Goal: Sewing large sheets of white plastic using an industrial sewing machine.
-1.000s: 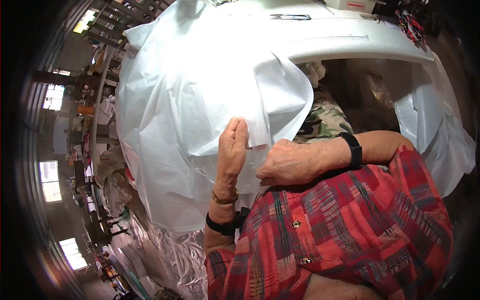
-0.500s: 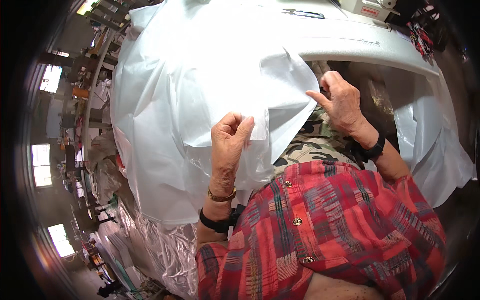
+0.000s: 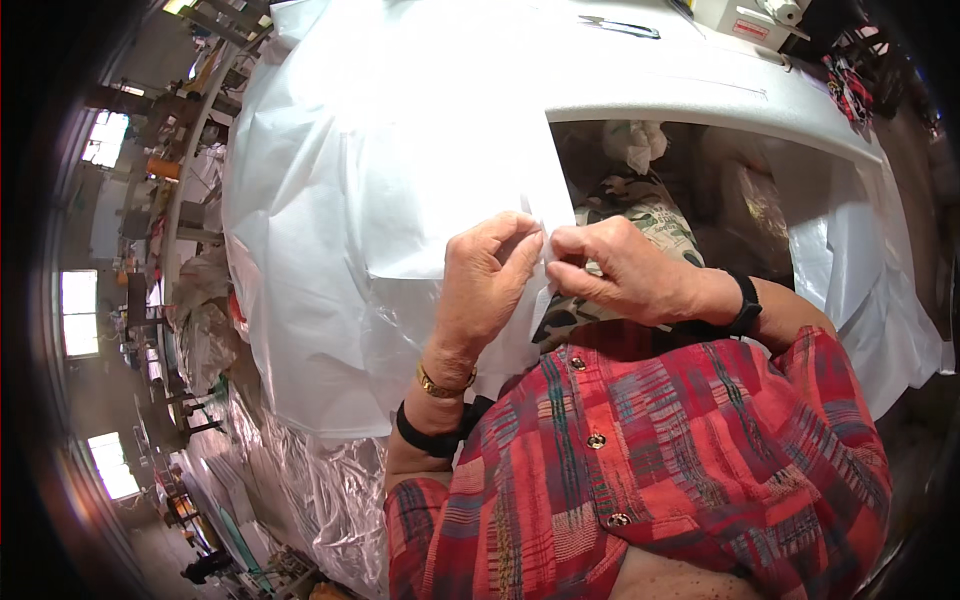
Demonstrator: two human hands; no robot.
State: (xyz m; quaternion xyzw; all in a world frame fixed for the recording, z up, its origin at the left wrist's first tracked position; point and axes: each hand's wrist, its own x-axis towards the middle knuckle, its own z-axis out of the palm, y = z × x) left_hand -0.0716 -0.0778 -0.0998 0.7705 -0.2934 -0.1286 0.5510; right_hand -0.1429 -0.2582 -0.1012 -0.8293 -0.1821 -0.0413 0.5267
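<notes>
One left hand [image 3: 487, 285] and one right hand [image 3: 635, 270] were close together, their fingertips just beside each other at the right edge of a white sheet [image 3: 400, 205]. We saw the left thumb and forefinger pinching that edge; the right thumb and fingers were curled in toward it, but we could not tell whether they gripped it, the contact being too small to make out. The sheet lay mostly to the left of the hands and beyond them, and glare washed out its upper part, so we could not count its layers. We noted a gold-coloured wristband [image 3: 442, 385] and a black band [image 3: 428, 437] on the left arm, and a second black band [image 3: 746, 304] on the right. Camouflage cloth [image 3: 650, 215] showed past the right hand, partly hidden by it, above a plaid shirt [image 3: 660, 430].

Farther out, we saw the white surface [image 3: 690, 85] bordering a dark opening [image 3: 710, 165], its inside hard to make out. A slim hand tool [image 3: 620, 27] lay near a white machine [image 3: 740, 22] cut off at the top. To the left, we saw a translucent bundle [image 3: 205, 325], its contents unreadable, above crumpled clear plastic [image 3: 325, 500].
</notes>
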